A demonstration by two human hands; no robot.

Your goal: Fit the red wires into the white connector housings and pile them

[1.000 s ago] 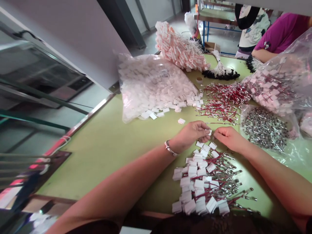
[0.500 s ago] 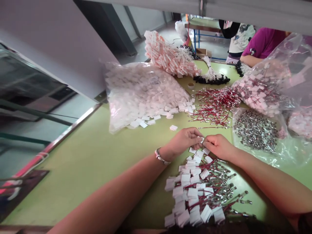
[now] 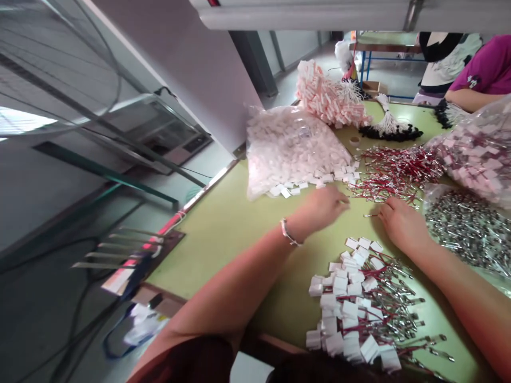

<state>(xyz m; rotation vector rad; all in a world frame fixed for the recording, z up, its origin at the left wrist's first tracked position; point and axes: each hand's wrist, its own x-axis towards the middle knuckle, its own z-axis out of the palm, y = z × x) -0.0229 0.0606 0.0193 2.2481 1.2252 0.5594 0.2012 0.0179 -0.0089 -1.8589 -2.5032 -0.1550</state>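
Now left hand [image 3: 324, 208] reaches loosely toward white tags [image 3: 319, 178]; right hand [image 3: 401, 223] pinches a red wire [image 3: 373, 215]

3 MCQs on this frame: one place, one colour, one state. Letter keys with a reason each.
1. Where does the finished pile of tagged wires lie?
A. between the forearms
B. inside the clear bag
C. on the floor

2. What colour is the table?
A. blue
B. light green
C. black

3. How do the hands stand?
A. clasped together
B. apart, reaching forward
C. off the table

Key: 1 A, the pile sits between both forearms. 2 B, bare top is light green. 3 B, left hand and right hand are separate, near the red wires.
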